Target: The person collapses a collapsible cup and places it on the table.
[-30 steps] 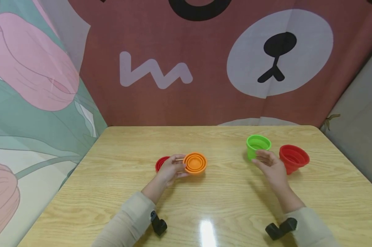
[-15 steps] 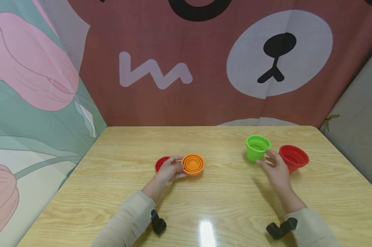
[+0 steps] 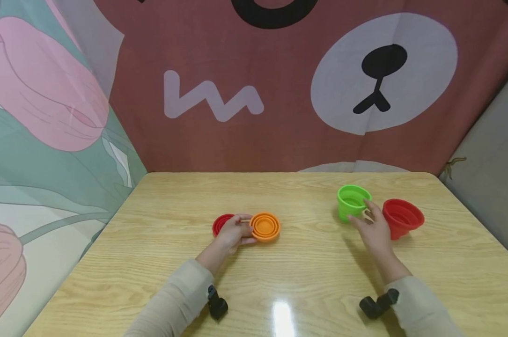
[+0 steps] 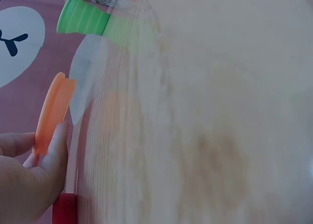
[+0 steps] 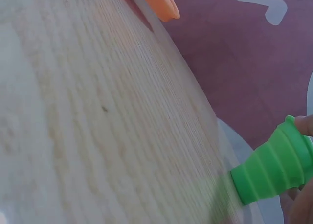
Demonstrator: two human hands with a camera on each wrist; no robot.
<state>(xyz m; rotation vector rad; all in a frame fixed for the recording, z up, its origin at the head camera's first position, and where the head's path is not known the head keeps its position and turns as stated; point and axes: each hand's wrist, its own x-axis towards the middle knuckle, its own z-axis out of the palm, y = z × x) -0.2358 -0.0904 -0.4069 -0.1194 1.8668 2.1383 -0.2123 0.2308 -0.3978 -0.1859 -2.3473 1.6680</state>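
My left hand (image 3: 233, 232) pinches an orange collapsible cup (image 3: 265, 226), folded flat into rings, just above the table. In the left wrist view this folded cup (image 4: 54, 111) stands edge-on between thumb and fingers. A red folded cup (image 3: 221, 223) lies partly hidden behind that hand. On the right, a green collapsible cup (image 3: 351, 204) stands upright and extended on the table. My right hand (image 3: 373, 227) holds its right side, fingers near the rim and thumb lower down. The right wrist view shows the green cup's (image 5: 274, 165) stepped wall, with fingertips at its rim.
A red extended cup (image 3: 402, 218) stands just right of my right hand, partly behind it. The wooden table (image 3: 304, 262) ends at a brown patterned cloth (image 3: 279, 140) at the back. Black wrist cameras (image 3: 217, 304) sit on both sleeves.
My right fingers shift around the green cup's side, coming off slightly and then taking hold nearer its rim. The left hand with the orange cup stays nearly still, a touch lower.
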